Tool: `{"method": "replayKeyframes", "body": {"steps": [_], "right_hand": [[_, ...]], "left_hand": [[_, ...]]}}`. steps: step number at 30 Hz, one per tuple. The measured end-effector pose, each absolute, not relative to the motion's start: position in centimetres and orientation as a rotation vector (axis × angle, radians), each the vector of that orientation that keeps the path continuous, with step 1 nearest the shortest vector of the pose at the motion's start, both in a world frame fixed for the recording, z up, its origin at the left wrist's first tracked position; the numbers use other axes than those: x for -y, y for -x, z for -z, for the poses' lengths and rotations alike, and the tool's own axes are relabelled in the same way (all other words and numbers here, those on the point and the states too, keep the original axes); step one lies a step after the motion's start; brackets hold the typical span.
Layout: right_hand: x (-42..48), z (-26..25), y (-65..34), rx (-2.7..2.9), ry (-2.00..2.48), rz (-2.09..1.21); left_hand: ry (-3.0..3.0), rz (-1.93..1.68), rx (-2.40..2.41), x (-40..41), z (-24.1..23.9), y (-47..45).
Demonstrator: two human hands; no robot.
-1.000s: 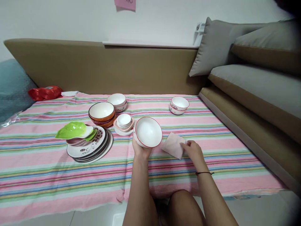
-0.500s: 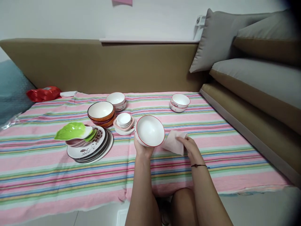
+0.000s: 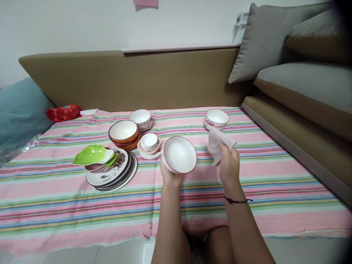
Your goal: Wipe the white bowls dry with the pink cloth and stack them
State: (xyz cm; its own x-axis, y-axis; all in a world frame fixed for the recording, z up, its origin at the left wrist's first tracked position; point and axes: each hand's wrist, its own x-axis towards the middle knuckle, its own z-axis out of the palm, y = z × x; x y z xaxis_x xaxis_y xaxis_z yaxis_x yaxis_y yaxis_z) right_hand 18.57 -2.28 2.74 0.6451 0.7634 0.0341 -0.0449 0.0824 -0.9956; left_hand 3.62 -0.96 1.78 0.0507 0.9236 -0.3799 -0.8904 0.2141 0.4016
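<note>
My left hand (image 3: 171,178) grips a white bowl with a red rim (image 3: 179,154) from below, tilted toward me above the striped cloth (image 3: 68,198). My right hand (image 3: 229,165) is closed on a pale pink wiping cloth (image 3: 217,145), lifted off the surface just right of the bowl. A stack of small white dishes on a pink saucer (image 3: 149,143) stands just left of the held bowl.
A stack of plates with green leaf dishes (image 3: 107,167) lies at left, orange-brown bowls (image 3: 123,134) and white bowls (image 3: 140,118) behind it. Another red-patterned bowl (image 3: 216,119) sits far right. A red bag (image 3: 63,112), sofa back and grey cushions (image 3: 264,40) border the area.
My right hand picked the pink cloth up off the striped surface and raised it beside the bowl. The bowl stays held in my left hand.
</note>
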Motion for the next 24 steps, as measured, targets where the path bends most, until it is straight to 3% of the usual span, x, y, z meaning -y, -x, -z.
{"method": "replayKeyframes", "body": {"steps": [4, 7, 17, 24], "right_hand": [[2.9, -4.5, -15.5, 1.419, 1.246, -0.271], [3.0, -4.2, -13.2, 1.739, 1.272, -0.231], [3.4, -3.1, -12.0, 1.868, 1.319, -0.456], [3.3, -3.1, -12.4, 1.923, 1.343, -0.445]], "left_hand": [[-0.081, -1.33, -0.567, 0.9, -1.6, -4.1], [-0.065, -1.297, -0.481, 0.9, -1.5, -4.3], [-0.017, -1.377, -0.513, 0.6, -1.1, -4.4], [-0.046, -1.341, -0.51, 0.8, -0.9, -4.5]]}}
